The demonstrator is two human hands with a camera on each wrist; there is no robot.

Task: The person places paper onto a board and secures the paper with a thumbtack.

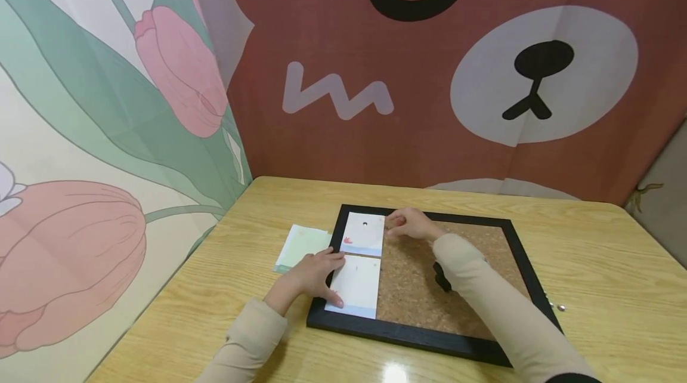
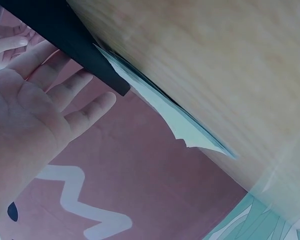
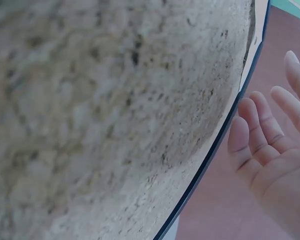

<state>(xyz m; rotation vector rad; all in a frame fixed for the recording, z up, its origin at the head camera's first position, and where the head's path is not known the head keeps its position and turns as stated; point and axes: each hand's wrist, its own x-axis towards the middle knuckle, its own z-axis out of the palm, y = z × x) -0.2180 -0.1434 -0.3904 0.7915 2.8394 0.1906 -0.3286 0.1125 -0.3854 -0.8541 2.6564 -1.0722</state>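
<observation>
A cork board (image 1: pixel 424 287) in a black frame lies on the table with two white cards along its left side. The upper card (image 1: pixel 361 243) carries a small dark pin or dot near its top; my right hand (image 1: pixel 413 224) is at its upper right corner, fingers bent, and whether they hold anything is hidden. My left hand (image 1: pixel 313 275) rests with spread fingers over the left edge of the lower card (image 1: pixel 359 293) and the frame. In the left wrist view the left hand (image 2: pixel 35 105) has its fingers extended; in the right wrist view the right hand (image 3: pixel 275 145) has loosely bent fingers.
Pale green and white papers (image 1: pixel 303 246) lie left of the board on the wooden table (image 1: pixel 188 323). Several small shiny pieces (image 1: pixel 561 308) lie just right of the frame. A printed cloth (image 1: pixel 333 150) hangs behind the table.
</observation>
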